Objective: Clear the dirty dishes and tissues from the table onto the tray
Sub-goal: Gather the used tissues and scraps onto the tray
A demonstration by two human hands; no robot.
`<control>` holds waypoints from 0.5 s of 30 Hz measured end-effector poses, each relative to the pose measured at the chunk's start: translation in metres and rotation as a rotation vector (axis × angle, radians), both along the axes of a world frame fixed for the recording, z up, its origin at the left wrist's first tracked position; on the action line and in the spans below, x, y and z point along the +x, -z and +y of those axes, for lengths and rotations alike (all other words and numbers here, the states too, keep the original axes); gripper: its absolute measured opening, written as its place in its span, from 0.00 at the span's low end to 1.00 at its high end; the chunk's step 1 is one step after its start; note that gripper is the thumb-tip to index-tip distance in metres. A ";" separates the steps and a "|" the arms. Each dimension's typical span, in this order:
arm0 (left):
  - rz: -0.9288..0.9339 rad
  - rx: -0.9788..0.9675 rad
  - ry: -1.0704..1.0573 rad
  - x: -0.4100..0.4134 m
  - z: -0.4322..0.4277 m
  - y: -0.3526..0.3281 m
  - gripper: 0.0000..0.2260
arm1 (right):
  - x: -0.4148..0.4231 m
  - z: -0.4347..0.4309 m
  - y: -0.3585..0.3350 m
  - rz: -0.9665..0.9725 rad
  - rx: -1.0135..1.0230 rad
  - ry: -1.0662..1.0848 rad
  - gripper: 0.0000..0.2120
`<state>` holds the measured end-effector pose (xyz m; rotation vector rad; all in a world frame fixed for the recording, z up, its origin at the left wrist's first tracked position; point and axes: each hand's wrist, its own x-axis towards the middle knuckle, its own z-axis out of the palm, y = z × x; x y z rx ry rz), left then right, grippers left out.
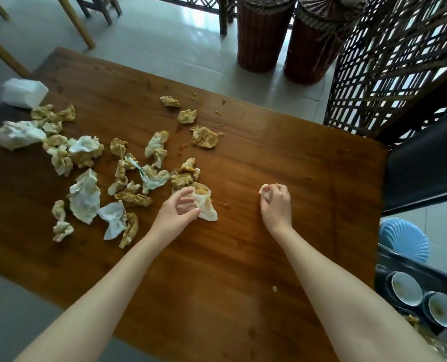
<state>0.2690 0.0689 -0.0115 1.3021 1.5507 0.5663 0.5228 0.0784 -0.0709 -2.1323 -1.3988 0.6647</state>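
**A:** How will the stained tissue [205,207] handle?

**B:** It is very light and soft, and I think damp with sauce, so it can tear. The left hand [178,209] pinches its near edge, low on the table [243,257]. Gathering it from the middle seems safer to me.

**A:** And the right hand [275,205]?

**B:** Its fingertips pinch a small scrap [264,189] (probably a torn bit of tissue).

**A:** How many things are there?

**B:** To the left of the left grip, and beyond it, lie the crumpled tissues [84,152]. I count more than twenty, but they overlap, so I cannot be exact. To the right of the right grip, nearer the person, is the tray [426,273] with two bowls [406,288] in it.
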 end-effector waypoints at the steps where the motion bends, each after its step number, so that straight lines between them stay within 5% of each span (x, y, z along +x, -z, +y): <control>1: 0.007 0.004 -0.009 -0.003 -0.005 -0.001 0.22 | 0.000 -0.002 -0.002 0.006 0.016 -0.001 0.09; 8: 0.062 0.019 -0.088 -0.010 -0.057 -0.018 0.20 | 0.006 -0.021 -0.010 -0.060 -0.049 -0.236 0.12; 15: 0.093 0.004 -0.204 -0.033 -0.114 -0.028 0.18 | 0.006 -0.024 -0.017 -0.028 0.017 -0.189 0.13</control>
